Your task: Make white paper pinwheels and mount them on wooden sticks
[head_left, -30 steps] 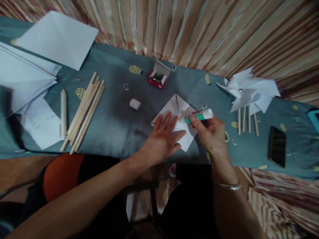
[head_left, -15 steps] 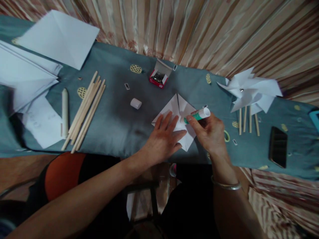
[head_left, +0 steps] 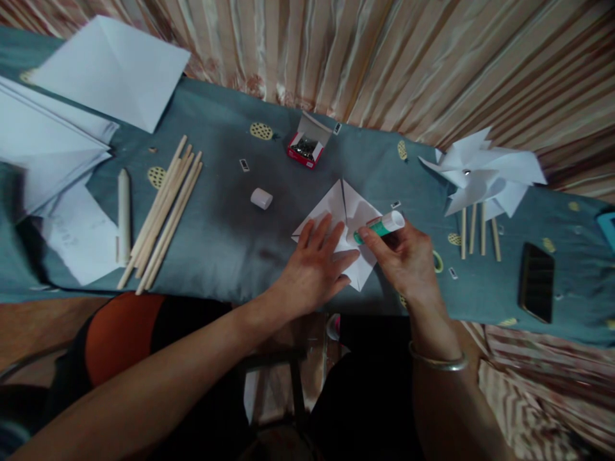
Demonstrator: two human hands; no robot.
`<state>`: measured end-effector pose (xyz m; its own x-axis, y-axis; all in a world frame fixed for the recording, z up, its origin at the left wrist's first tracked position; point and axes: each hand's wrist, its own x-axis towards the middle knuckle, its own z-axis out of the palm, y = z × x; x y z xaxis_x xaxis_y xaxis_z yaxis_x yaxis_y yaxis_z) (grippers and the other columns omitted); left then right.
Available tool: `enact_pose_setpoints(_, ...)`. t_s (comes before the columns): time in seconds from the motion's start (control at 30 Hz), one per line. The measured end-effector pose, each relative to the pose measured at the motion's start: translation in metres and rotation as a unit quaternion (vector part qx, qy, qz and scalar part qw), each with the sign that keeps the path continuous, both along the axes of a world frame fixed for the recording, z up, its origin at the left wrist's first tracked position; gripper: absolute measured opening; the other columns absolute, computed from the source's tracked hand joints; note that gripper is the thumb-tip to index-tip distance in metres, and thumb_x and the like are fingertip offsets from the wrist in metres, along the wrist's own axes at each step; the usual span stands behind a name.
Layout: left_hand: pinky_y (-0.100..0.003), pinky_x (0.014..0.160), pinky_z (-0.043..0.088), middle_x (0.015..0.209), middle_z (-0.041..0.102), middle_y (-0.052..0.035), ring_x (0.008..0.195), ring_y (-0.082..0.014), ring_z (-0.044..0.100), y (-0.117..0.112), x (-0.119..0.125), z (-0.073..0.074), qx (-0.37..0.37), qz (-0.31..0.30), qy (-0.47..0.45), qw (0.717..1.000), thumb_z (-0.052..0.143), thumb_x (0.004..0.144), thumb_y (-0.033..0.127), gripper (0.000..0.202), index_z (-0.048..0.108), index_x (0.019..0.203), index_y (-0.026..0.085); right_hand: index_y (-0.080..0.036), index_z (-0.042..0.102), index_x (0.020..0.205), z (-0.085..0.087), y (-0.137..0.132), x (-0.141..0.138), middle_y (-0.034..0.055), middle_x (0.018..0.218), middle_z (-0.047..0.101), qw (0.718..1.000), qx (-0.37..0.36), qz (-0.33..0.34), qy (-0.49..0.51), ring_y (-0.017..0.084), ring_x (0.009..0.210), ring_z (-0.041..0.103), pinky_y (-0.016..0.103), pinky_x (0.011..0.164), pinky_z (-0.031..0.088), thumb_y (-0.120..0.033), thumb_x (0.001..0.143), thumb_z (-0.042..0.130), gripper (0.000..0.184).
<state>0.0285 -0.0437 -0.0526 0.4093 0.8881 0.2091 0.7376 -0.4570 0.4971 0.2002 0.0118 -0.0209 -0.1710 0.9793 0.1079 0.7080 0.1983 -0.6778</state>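
A folded white paper square (head_left: 358, 203) lies turned like a diamond near the table's front edge, with creases meeting around its middle. Across its left part my left hand (head_left: 314, 266) rests flat, fingers spread, pressing on the sheet. My right hand (head_left: 406, 256) grips a green and white glue stick (head_left: 382, 225), tilted, its lower end at the paper's middle. Whether the tip touches the paper I cannot tell. The white glue cap (head_left: 261, 198) lies to the left, and a red open box (head_left: 307, 144) of small metal pins stands behind the paper.
Left are several wooden sticks (head_left: 166, 218), a pale candle-like rod (head_left: 123, 214), stacked white sheets (head_left: 48, 137) and a creased sheet (head_left: 115, 70). Right are paper pinwheels (head_left: 485, 169) on sticks, a dark phone (head_left: 537, 282) and a partly hidden green ring (head_left: 437, 261). A striped curtain (head_left: 336, 51) hangs behind.
The glue stick has shifted very slightly over the paper in my right hand. My left hand stays in place on the sheet.
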Motion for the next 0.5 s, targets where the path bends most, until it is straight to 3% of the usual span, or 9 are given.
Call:
enact_pose_setpoints(0.3,-0.064,0.114,0.020,0.152,0.037,-0.0129,0.145,-0.0385,0.021,-0.0002,0.0006,-0.0018,0.003,0.001,0.001,1.000,0.066,0.083,0.034,0.044,0.059,0.125,0.024,-0.020,0.067,0.086,0.0009,-0.0047,-0.0064,0.0033,0.073,0.070,1.000,0.003,-0.020,-0.002,0.019,0.065,0.065,0.033,0.063,0.050,-0.048,0.080,0.066,0.029)
enact_pose_setpoints(0.5,-0.065,0.113,0.021,0.154,0.033,-0.0135,0.145,-0.0390,0.021,0.0000,0.0018,-0.0013,0.005,0.006,-0.007,1.000,0.068,0.081,0.032,0.041,0.062,0.121,0.023,-0.020,0.066,0.089,-0.0001,-0.0060,-0.0095,0.0025,0.074,0.070,1.000,0.023,0.009,-0.018,0.018,0.064,0.064,0.032,0.061,0.048,-0.049,0.083,0.063,0.030)
